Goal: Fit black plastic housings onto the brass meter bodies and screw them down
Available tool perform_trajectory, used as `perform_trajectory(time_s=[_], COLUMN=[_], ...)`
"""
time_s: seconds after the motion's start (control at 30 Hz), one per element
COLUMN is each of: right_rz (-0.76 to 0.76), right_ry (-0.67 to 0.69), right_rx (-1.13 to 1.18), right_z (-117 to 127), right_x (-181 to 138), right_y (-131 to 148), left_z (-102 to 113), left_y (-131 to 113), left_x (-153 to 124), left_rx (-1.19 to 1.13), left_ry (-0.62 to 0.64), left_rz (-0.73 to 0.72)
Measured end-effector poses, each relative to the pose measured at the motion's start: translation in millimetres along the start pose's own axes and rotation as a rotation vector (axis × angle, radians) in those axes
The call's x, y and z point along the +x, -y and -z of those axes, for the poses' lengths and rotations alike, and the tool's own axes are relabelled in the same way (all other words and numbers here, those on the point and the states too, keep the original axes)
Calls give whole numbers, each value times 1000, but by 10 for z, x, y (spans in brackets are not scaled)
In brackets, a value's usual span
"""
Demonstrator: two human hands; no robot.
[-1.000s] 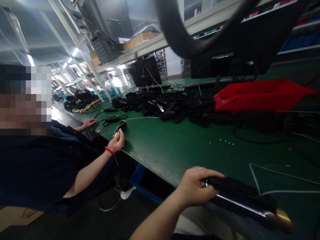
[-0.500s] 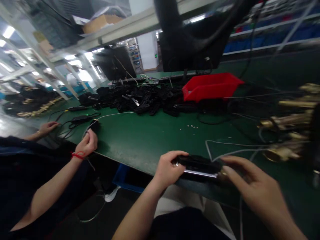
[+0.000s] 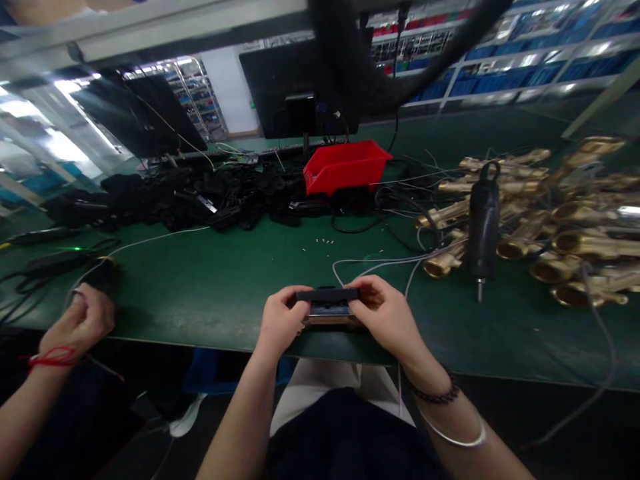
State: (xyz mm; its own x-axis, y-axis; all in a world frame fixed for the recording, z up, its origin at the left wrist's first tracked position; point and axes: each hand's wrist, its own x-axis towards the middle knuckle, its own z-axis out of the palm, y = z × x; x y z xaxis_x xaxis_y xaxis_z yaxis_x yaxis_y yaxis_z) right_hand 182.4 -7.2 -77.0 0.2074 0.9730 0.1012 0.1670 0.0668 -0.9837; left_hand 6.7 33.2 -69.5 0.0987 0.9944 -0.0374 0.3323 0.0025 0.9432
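Observation:
An oblong part (image 3: 329, 297), with a black strip on top and a shiny metal body below, is held level at the front edge of the green bench. My left hand (image 3: 281, 319) pinches its left end between thumb and fingers. At the right end my right hand (image 3: 387, 315) is closed round it the same way. Thin grey wires (image 3: 373, 261) run from behind the part toward the brass pieces (image 3: 443, 260) on the right. Several tiny light-coloured bits, perhaps screws (image 3: 325, 241), lie on the bench beyond my hands.
A black power screwdriver (image 3: 484, 227) hangs tip down at the right, before more brass pieces. Behind stand a red bin (image 3: 347, 167), a heap of black parts (image 3: 235, 193) and a monitor (image 3: 300, 100). A co-worker's hand (image 3: 83, 320) is at the left.
My view has swung right, bringing the screwdriver and more brass pieces into sight. The part, formerly tilted, is now level, its black strip facing me; my hands are closer together on it.

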Motion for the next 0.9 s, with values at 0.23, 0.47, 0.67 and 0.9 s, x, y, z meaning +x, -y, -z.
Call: perform_trajectory(time_s=[0.23, 0.47, 0.67, 0.9], right_rz=[-35, -76, -61, 209], right_ry=[-18, 108, 94, 142], right_rx=[-58, 168, 149, -16], right_z=[-29, 10, -1, 58], right_x=[78, 60, 69, -27], right_y=[2, -11, -70, 27], left_z=[11, 26, 10, 156], left_y=[-10, 6, -32, 33], left_x=[21, 25, 36, -108], left_rx=[12, 32, 64, 158], left_ry=[39, 48, 41, 34], left_rz=[5, 3, -5, -20])
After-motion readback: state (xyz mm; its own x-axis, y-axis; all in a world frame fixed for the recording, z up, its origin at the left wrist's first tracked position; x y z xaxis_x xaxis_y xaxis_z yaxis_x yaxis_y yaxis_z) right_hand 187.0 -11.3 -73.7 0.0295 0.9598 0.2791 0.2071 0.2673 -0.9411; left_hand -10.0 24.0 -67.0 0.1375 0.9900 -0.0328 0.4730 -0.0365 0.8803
